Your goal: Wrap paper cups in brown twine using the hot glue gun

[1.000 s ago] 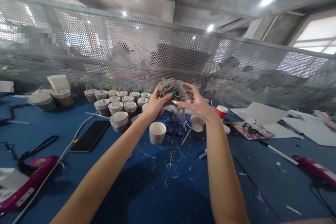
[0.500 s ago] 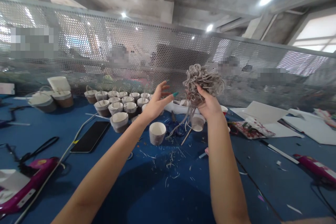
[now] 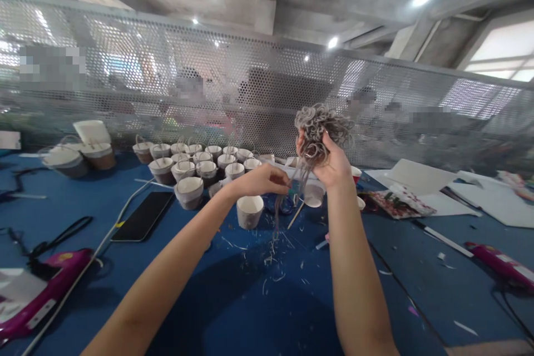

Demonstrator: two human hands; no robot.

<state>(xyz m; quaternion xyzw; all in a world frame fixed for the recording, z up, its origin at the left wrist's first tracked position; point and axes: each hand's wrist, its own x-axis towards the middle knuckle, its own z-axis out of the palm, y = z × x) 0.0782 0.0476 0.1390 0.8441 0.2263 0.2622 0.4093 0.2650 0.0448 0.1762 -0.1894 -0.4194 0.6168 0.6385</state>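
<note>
My right hand [image 3: 331, 161] is closed around a tangled bunch of grey yarn [image 3: 321, 128], held up above the table. Loose strands hang from the bunch toward the left. My left hand [image 3: 269, 179] pinches these hanging strands between thumb and fingers, lower and to the left of the bunch. Just under my left hand stands a small grey-white cup [image 3: 250, 212], upright on the blue table [image 3: 250, 300]. Another small cup [image 3: 314, 194] sits below my right hand, partly hidden by it. Scissors with blue handles [image 3: 283, 204] lie between the two cups, partly covered.
Several small pots with thin handles [image 3: 183, 169] stand in rows at the back left. A black phone [image 3: 144, 217], a white cable [image 3: 120, 219] and a magenta glue gun [image 3: 58, 283] lie left. White papers [image 3: 421, 183] and another magenta tool [image 3: 500, 264] are right. A perforated metal screen [image 3: 267, 94] stands behind.
My left hand has moved down and right, from spread fingers to a pinch on the hanging yarn strands. My right hand still holds the bunch, turned slightly.
</note>
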